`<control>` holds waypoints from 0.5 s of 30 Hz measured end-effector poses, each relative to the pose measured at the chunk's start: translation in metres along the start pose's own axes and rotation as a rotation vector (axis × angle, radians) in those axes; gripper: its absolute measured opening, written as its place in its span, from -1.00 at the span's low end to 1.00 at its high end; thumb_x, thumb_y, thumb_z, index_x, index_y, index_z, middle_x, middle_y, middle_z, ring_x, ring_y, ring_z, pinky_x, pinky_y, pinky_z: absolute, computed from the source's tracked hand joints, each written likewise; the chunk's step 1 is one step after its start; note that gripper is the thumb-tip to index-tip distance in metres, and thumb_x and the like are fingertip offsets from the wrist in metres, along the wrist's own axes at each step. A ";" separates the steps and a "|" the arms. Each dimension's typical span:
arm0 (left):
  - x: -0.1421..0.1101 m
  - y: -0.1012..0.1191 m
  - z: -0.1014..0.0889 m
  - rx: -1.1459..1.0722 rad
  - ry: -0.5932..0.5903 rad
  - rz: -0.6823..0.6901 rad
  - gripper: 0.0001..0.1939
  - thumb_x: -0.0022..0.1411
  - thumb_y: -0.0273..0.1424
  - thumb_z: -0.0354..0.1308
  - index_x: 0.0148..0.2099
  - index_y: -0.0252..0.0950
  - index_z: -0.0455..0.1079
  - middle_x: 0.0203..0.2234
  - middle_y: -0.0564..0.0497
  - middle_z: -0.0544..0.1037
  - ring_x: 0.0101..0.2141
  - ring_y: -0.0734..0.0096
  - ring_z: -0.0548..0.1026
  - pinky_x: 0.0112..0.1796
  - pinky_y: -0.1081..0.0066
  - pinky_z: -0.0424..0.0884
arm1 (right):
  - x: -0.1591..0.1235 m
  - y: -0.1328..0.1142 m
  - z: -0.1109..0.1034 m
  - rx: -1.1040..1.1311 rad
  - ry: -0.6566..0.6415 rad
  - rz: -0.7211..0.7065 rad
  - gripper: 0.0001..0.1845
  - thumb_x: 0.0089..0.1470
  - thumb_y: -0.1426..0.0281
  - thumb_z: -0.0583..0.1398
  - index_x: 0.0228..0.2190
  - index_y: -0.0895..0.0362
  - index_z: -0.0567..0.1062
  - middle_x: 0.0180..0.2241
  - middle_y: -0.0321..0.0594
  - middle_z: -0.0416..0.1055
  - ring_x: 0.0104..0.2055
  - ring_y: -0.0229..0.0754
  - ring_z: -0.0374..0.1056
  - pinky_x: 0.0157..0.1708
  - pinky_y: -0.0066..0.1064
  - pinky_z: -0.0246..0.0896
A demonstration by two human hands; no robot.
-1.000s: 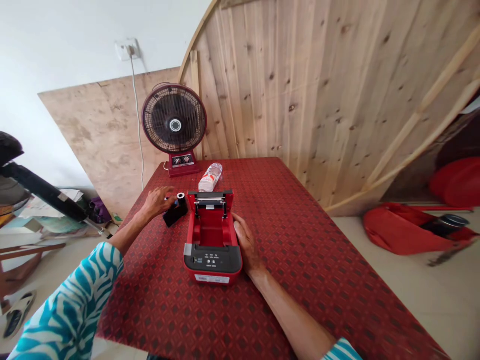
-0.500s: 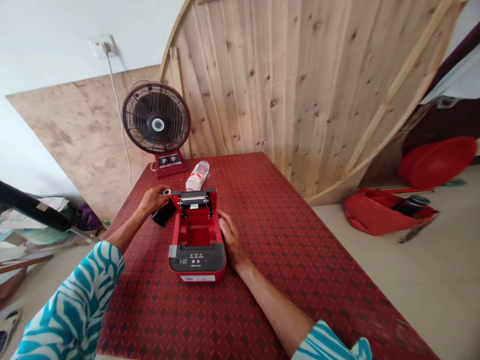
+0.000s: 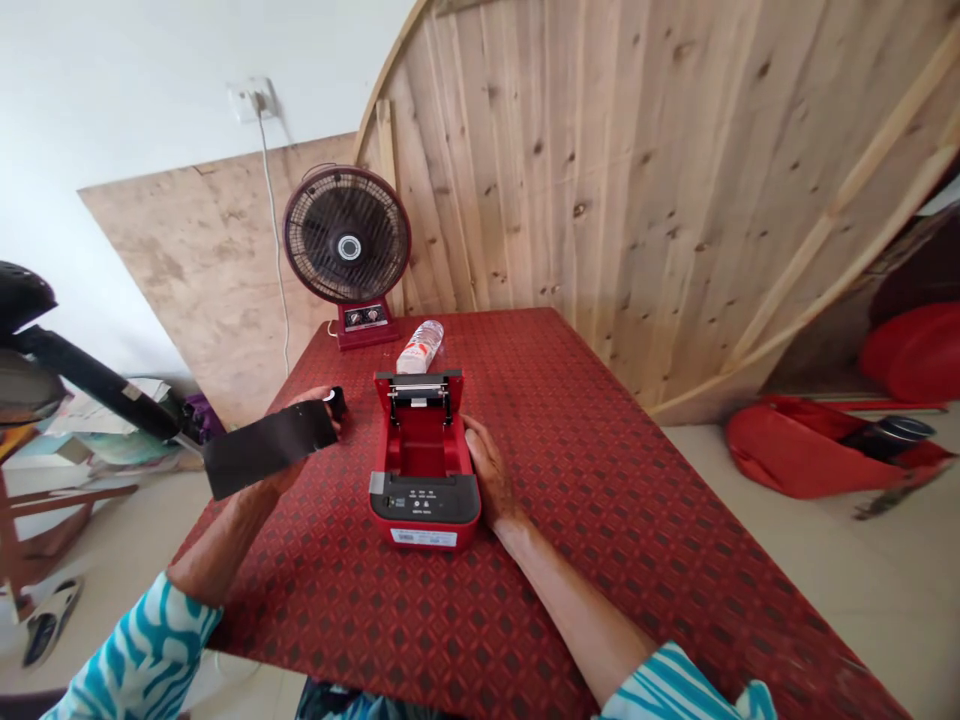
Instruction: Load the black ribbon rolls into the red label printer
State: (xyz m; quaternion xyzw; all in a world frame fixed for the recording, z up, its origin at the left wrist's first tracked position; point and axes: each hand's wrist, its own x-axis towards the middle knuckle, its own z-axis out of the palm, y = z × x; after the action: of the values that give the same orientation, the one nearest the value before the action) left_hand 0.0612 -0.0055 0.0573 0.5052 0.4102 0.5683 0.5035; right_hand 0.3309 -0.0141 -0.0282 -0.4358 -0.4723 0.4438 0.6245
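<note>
A small red printer (image 3: 424,468) with a black button panel sits on the red patterned tablecloth (image 3: 570,470), its lid tipped open and its inner bay bare. My right hand (image 3: 486,470) rests flat against the printer's right side, fingers stretched along it. My left hand (image 3: 304,440) is raised just left of the printer and grips a small black roll (image 3: 334,402). A long dark strip (image 3: 266,447) trails from the roll toward the left and hides most of that hand.
A plastic water bottle (image 3: 421,346) lies behind the printer. A maroon table fan (image 3: 349,250) stands at the table's far left corner, its cord running up to a wall socket. Wooden panels lean behind. Red bags (image 3: 810,455) lie on the floor at right; clutter at left.
My left hand has lifted the black roll off the table, and a long dark strip has unrolled from it toward the left. My right hand has stayed against the printer.
</note>
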 end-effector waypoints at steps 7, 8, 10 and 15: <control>-0.029 -0.012 0.011 0.044 -0.030 -0.277 -0.54 -0.10 -0.22 0.40 -0.14 -0.31 0.48 -0.56 0.09 0.50 -0.58 0.52 0.43 -0.54 0.54 0.34 | -0.001 0.003 -0.001 -0.012 0.003 -0.018 -0.56 0.10 0.07 0.07 -0.08 0.01 0.46 0.02 -0.19 0.45 0.10 -0.06 0.31 0.16 -0.12 0.11; -0.031 -0.014 0.011 0.050 -0.014 -0.289 -0.53 -0.11 -0.24 0.42 -0.13 -0.31 0.47 -0.51 0.07 0.54 -0.53 0.49 0.46 -0.49 0.52 0.37 | 0.000 0.003 -0.001 -0.015 0.004 -0.018 -0.57 0.10 0.08 0.07 -0.09 0.01 0.47 0.01 -0.19 0.46 0.10 -0.07 0.31 0.16 -0.13 0.11; -0.033 -0.018 0.010 0.030 0.013 -0.284 -0.53 -0.12 -0.24 0.42 -0.15 -0.31 0.44 -0.39 0.01 0.59 -0.45 0.43 0.51 -0.41 0.47 0.42 | 0.000 0.003 -0.001 -0.015 0.009 -0.022 -0.58 0.10 0.09 0.07 -0.10 0.01 0.47 0.01 -0.20 0.46 0.10 -0.07 0.30 0.16 -0.13 0.10; -0.032 -0.034 0.009 -0.137 0.053 -0.236 -0.63 -0.01 -0.14 0.32 -0.25 -0.28 0.39 -0.48 0.05 0.55 -0.49 0.41 0.51 -0.44 0.45 0.41 | 0.000 0.006 -0.002 -0.003 -0.007 -0.023 -0.60 0.14 0.12 0.05 -0.07 -0.01 0.46 0.03 -0.23 0.44 0.11 -0.10 0.29 0.17 -0.16 0.09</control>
State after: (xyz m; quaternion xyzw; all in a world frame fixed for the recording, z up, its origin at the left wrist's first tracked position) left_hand 0.0746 -0.0316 0.0204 0.4028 0.4401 0.5449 0.5892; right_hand 0.3317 -0.0133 -0.0339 -0.4298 -0.4802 0.4376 0.6270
